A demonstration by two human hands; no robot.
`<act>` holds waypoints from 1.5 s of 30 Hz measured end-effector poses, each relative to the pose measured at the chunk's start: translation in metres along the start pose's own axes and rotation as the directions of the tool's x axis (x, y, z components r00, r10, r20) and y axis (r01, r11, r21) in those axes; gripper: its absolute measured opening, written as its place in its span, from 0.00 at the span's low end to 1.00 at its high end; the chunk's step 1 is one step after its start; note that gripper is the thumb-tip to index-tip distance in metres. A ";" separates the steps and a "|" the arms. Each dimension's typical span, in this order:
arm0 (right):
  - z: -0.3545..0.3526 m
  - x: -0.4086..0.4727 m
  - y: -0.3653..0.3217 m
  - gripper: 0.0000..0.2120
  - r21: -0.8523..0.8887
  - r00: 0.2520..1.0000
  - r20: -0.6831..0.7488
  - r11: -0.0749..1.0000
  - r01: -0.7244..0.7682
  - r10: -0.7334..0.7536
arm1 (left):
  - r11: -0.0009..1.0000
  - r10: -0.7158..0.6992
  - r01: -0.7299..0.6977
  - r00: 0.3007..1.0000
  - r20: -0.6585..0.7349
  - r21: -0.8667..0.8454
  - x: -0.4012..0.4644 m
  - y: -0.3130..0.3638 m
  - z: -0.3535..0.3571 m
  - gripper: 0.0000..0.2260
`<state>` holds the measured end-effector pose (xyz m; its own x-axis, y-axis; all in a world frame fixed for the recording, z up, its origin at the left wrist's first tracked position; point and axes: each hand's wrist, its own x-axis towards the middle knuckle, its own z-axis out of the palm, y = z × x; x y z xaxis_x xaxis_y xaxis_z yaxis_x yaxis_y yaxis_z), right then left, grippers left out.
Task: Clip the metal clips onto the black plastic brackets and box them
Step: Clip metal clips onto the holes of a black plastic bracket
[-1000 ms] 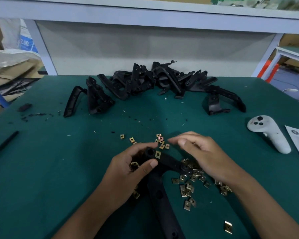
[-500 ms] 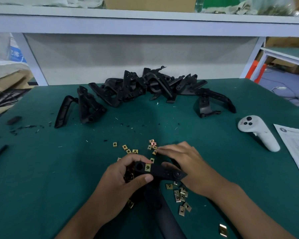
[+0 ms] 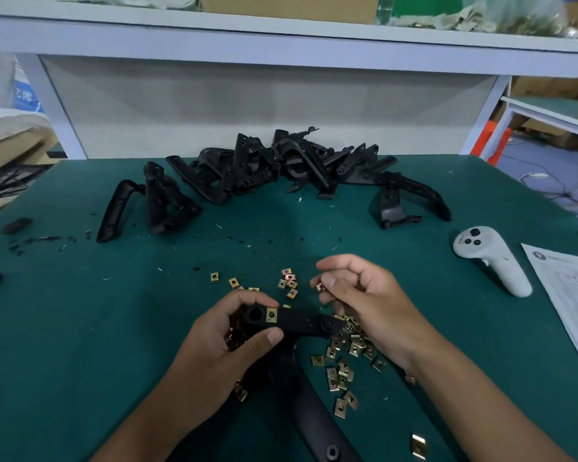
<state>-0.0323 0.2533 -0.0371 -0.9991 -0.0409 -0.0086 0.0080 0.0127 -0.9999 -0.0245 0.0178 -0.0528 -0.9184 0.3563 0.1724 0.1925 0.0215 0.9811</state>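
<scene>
My left hand [image 3: 221, 341] grips the top bar of a black plastic bracket [image 3: 301, 323], whose long leg runs down toward the lower edge of the view. One brass-coloured metal clip [image 3: 271, 315] sits on the bar beside its round hole. My right hand [image 3: 364, 295] hovers just right of the bar and pinches a single metal clip [image 3: 319, 287] between thumb and fingers. Several loose metal clips [image 3: 342, 365] lie scattered on the green table under and around both hands.
A pile of black brackets [image 3: 264, 171] fills the far middle of the green table [image 3: 80, 311]. A white handheld controller [image 3: 491, 258] and a printed sheet [image 3: 571, 295] lie at the right. Black scraps [image 3: 17, 225] lie at the left. No box is in view.
My right hand has lifted off the clip pile and now pinches one clip above the table. My left hand keeps hold of the bracket.
</scene>
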 end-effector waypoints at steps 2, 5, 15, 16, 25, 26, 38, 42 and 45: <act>-0.001 0.000 -0.002 0.11 0.109 0.999 0.032 0.993 -0.032 0.028 | 1.000 0.009 -0.009 1.000 -0.004 0.009 0.000 0.000 0.000 0.09; -0.002 0.001 -0.004 0.16 0.144 0.998 0.058 0.989 -0.032 0.024 | 1.000 0.011 -0.011 1.000 -0.012 0.008 0.000 -0.003 -0.001 0.10; 0.000 0.000 -0.006 0.14 0.125 1.000 0.022 0.992 -0.003 0.000 | 0.998 0.026 -0.025 0.999 -0.025 0.066 0.000 -0.005 -0.001 0.12; -0.001 0.000 -0.007 0.13 0.107 0.999 0.032 0.994 0.002 -0.005 | 0.997 0.027 -0.026 0.999 -0.024 0.068 0.000 -0.004 -0.001 0.11; 0.008 -0.009 -0.017 0.11 0.032 0.990 0.140 0.999 -0.027 0.023 | 0.996 0.035 -0.031 0.999 -0.038 0.080 0.001 -0.002 0.001 0.16; 0.009 -0.010 -0.017 0.11 0.022 0.988 0.153 0.999 -0.033 0.029 | 0.996 0.039 -0.035 0.998 -0.040 0.078 0.001 -0.003 0.001 0.15; 0.012 -0.014 -0.023 0.07 0.054 0.980 0.184 0.995 -0.085 0.073 | 0.993 0.073 -0.068 0.996 -0.052 0.097 0.002 -0.007 0.001 0.13; 0.011 -0.013 -0.022 0.11 0.055 0.982 0.160 0.992 -0.113 0.103 | 0.989 0.094 -0.086 0.994 -0.059 0.119 0.001 -0.006 0.001 0.13; 0.010 -0.013 -0.022 0.10 0.081 0.978 0.172 0.987 -0.137 0.122 | 0.987 0.110 -0.099 0.991 -0.077 0.126 0.001 -0.005 0.001 0.14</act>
<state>-0.0192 0.2436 -0.0151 -0.9688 -0.2098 -0.1321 0.1481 -0.0624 -0.9870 -0.0262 0.0188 -0.0578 -0.9155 0.2838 0.2852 0.3250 0.1040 0.9400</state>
